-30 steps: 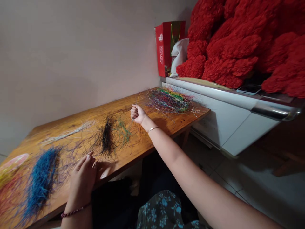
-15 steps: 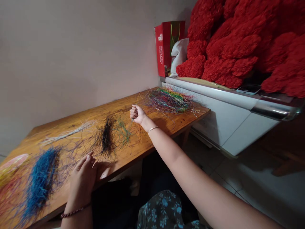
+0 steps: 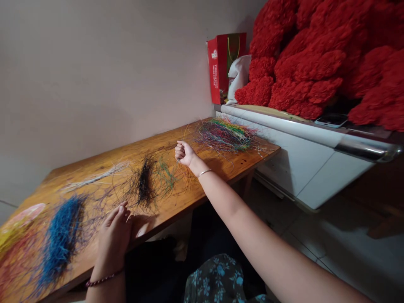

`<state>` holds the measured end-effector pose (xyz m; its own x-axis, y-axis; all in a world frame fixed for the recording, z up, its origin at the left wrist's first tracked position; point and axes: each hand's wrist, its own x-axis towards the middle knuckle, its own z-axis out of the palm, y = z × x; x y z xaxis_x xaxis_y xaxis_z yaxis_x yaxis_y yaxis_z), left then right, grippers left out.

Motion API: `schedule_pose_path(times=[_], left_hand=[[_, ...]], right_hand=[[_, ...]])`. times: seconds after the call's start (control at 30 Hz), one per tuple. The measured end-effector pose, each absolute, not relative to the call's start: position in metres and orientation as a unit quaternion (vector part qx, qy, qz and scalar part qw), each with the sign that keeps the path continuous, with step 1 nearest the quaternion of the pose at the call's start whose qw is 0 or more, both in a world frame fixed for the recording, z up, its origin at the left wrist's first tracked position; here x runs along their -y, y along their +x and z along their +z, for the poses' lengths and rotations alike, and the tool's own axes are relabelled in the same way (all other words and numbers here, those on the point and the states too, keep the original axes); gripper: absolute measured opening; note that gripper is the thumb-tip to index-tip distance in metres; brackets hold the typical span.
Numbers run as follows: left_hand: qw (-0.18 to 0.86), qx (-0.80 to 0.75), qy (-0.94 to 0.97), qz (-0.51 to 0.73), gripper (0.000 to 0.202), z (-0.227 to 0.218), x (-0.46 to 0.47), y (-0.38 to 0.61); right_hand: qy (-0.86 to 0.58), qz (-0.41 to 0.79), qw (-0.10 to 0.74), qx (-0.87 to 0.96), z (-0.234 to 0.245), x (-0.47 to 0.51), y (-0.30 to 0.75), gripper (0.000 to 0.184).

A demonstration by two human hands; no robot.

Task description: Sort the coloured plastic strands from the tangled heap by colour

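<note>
My right hand (image 3: 184, 153) is stretched out over the wooden table (image 3: 202, 185), its fingers curled in a fist pinching thin strands between the mixed coloured pile (image 3: 224, 134) and the green strands (image 3: 166, 176). My left hand (image 3: 116, 233) rests at the table's near edge, fingers together and held edge-on, close to the black strand pile (image 3: 144, 185). A blue strand pile (image 3: 61, 237) lies to its left. Whether the left hand holds a strand is hidden.
Pale strands (image 3: 94, 179) lie near the wall. Red and yellow strand piles (image 3: 12, 248) fill the far left. A white chest freezer (image 3: 303, 160) stands right of the table, bearing red pompoms (image 3: 315, 63), a red paper bag (image 3: 221, 67) and a phone (image 3: 331, 120).
The view has shifted slightly down and right; both hands keep the same places on the table.
</note>
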<state>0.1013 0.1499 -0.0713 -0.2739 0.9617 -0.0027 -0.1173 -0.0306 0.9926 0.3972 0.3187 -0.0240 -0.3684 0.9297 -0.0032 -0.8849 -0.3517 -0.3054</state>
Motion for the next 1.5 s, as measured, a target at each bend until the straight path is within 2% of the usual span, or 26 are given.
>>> schedule_pose_path(times=[0.13,0.6,0.83,1.17,1.5], left_hand=[[0.505,-0.506,0.326,0.619,0.033,-0.068,-0.148,0.103],[0.479,-0.548,0.312,0.61,0.04,-0.058,-0.141,0.115],[0.481,-0.548,0.304,0.613,0.028,-0.057,-0.144,0.114],[0.486,-0.57,0.265,0.607,0.022,-0.034,-0.13,0.132],[0.455,-0.577,0.342,0.586,0.041,-0.047,-0.134,0.124]], right_hand=[[-0.09,0.818,0.554,0.128,-0.026,-0.321,0.396,0.045],[-0.092,0.819,0.551,0.134,-0.025,-0.318,0.395,0.045],[-0.095,0.819,0.55,0.137,-0.023,-0.316,0.395,0.044],[-0.102,0.816,0.552,0.137,-0.022,-0.314,0.395,0.044],[-0.108,0.816,0.552,0.135,-0.021,-0.314,0.395,0.044]])
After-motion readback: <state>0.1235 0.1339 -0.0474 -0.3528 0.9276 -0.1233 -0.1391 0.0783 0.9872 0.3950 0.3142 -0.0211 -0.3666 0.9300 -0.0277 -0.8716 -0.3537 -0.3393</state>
